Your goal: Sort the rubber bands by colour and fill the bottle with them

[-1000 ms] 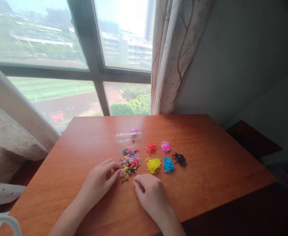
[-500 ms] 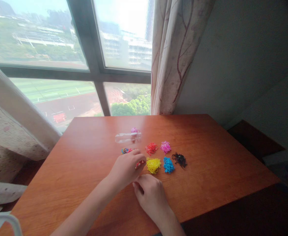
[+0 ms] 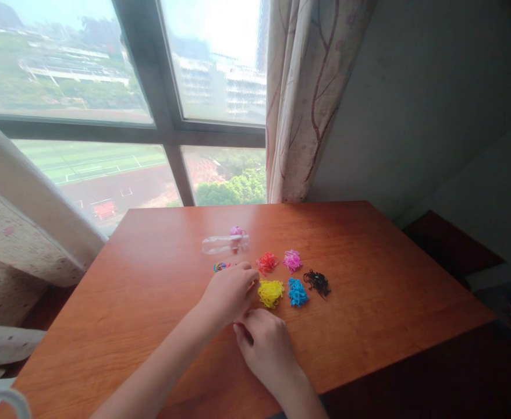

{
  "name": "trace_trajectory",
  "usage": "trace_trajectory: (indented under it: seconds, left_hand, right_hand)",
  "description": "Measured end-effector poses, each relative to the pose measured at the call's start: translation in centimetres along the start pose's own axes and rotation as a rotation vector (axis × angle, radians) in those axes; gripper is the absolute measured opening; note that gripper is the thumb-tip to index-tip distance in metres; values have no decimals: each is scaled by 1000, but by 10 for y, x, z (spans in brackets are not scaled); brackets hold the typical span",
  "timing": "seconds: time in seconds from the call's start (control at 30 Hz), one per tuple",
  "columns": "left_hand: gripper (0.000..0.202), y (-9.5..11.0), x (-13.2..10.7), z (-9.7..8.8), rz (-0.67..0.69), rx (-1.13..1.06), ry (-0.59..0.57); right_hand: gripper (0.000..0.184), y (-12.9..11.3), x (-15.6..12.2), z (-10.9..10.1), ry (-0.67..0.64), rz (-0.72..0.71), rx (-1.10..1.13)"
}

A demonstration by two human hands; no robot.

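My left hand (image 3: 229,294) lies over the mixed heap of coloured rubber bands (image 3: 220,267), fingers curled, hiding most of the heap. What it holds is hidden. My right hand (image 3: 266,346) rests on the wooden table (image 3: 369,302) just behind it, fingers bent in a loose pinch near the left hand. To the right lie sorted small piles: red (image 3: 267,262), pink (image 3: 292,260), yellow (image 3: 270,292), blue (image 3: 298,291) and black (image 3: 317,282).
A clear plastic bottle (image 3: 224,244) lies on its side beyond the heap, with a pink lump (image 3: 237,231) behind it. A window and patterned curtain (image 3: 308,99) stand past the table's far edge. A white chair edge (image 3: 2,398) shows bottom left.
My left hand moved right from the heap's near left side and now covers the mixed heap. My right hand stayed almost in place.
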State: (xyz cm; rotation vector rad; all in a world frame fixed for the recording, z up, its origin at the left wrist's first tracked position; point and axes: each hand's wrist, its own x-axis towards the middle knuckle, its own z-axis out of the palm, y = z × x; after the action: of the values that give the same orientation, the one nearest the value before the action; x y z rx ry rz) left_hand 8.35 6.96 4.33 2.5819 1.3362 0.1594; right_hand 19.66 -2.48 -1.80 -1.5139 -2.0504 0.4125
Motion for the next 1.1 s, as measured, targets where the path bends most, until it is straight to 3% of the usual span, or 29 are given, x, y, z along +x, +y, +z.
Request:
trace_trajectory:
  seconds: [0.2, 0.5, 0.73, 1.1]
  left_hand:
    - [20, -23, -31, -9, -67, -168, 45]
    - [22, -54, -72, 4, -188, -306, 94]
    - [24, -59, -79, 12, -215, -366, 128]
    - [25, -61, -77, 13, -201, -385, 133]
  right_hand:
    - [13, -2, 0, -2, -4, 1, 27]
    - [13, -9, 5, -5, -36, 27, -20]
    - [11, -18, 12, 3, -57, 28, -26]
    - [13, -18, 10, 6, 22, 12, -39]
